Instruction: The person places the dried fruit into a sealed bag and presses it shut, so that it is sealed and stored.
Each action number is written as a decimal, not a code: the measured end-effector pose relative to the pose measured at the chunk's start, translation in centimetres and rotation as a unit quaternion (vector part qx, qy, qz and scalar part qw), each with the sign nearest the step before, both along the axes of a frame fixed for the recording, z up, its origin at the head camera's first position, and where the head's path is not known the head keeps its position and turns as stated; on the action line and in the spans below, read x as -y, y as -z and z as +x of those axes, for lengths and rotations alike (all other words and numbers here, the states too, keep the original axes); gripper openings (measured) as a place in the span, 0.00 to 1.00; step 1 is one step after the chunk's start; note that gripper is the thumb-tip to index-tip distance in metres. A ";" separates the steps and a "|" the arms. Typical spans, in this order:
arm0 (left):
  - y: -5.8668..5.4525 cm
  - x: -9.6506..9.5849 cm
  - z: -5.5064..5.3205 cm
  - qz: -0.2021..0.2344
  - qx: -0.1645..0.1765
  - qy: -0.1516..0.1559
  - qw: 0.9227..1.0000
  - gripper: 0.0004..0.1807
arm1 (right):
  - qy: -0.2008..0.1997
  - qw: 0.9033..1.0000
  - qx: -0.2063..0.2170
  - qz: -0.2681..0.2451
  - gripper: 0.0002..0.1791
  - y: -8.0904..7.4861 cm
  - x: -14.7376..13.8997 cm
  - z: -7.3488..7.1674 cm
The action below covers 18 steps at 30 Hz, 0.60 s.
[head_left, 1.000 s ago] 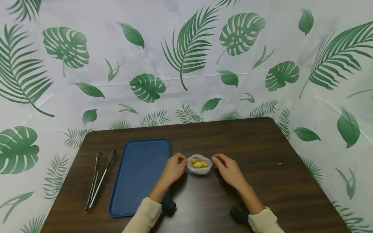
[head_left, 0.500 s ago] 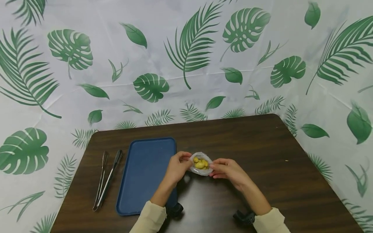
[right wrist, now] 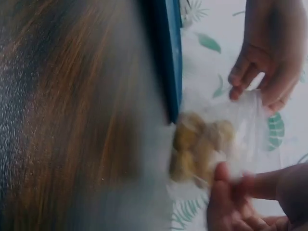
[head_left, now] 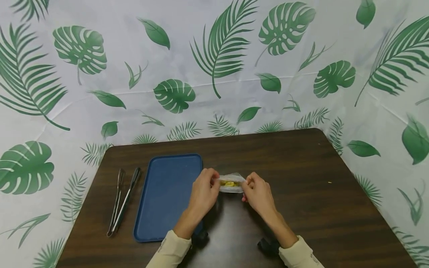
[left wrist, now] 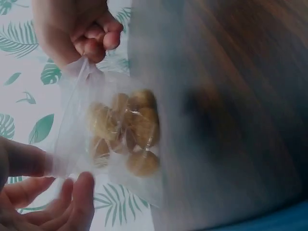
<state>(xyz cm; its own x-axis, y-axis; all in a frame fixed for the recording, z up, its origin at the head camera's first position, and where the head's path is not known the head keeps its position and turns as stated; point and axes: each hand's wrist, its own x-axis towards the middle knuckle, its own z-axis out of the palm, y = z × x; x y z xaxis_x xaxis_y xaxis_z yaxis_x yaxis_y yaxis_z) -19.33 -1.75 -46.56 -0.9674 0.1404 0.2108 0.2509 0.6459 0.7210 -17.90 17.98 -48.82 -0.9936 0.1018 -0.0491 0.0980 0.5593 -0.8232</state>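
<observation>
A clear plastic bag (left wrist: pixel 120 82) with several small yellow lumps (left wrist: pixel 143 126), potato-like in shape, is stretched between both hands above the table. My left hand (head_left: pixel 204 190) pinches the left corner of its mouth. The opposite corner is pinched by my right hand (head_left: pixel 260 194). Seen from the head, the bag's opening is drawn into a narrow slot with yellow showing inside. In the right wrist view the lumps (right wrist: pixel 192 144) sit at the bottom of the bag, partly behind blurred right-hand fingers (right wrist: pixel 224 192).
A blue tray (head_left: pixel 161 201) lies on the dark wooden table (head_left: pixel 301 193), just left of my left hand. Metal tongs (head_left: pixel 120 208) lie spread farther left. Behind the table hangs a white cloth (head_left: pixel 201 44) printed with green leaves.
Both hands, first at the sides of the round-mouthed bag, now pinch its corners. The mouth has been pulled from a wide round opening into a narrow slot.
</observation>
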 end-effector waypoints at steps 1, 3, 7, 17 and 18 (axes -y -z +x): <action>0.0 0.0 0.0 0.005 0.002 -0.001 1.000 0.02 | -0.004 1.000 0.000 0.007 0.11 0.0 0.0 0.1; 0.0 0.0 0.0 0.028 0.021 0.002 0.999 0.03 | -0.013 1.000 0.002 0.021 0.14 0.0 0.0 0.3; 0.1 0.1 -0.2 0.052 0.033 -0.003 0.998 0.08 | -0.032 0.999 0.005 0.032 0.16 -0.4 -0.3 0.3; -0.4 1.6 -1.0 0.068 0.076 0.007 0.995 0.10 | -0.066 0.998 0.017 0.008 0.17 -1.0 0.0 0.0; -0.6 1.7 -1.0 0.089 0.101 0.015 0.991 0.12 | -0.066 0.997 0.018 0.022 0.16 -1.0 0.0 0.0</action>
<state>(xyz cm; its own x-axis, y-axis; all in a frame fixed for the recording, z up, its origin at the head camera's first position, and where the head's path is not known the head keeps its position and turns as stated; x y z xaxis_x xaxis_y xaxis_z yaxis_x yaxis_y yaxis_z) -20.31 -3.48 -45.99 -0.9882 0.1485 0.0383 0.1083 0.4988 0.8599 -17.92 17.96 -47.86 -0.9962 -0.0260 -0.0832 0.0506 0.6043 -0.7952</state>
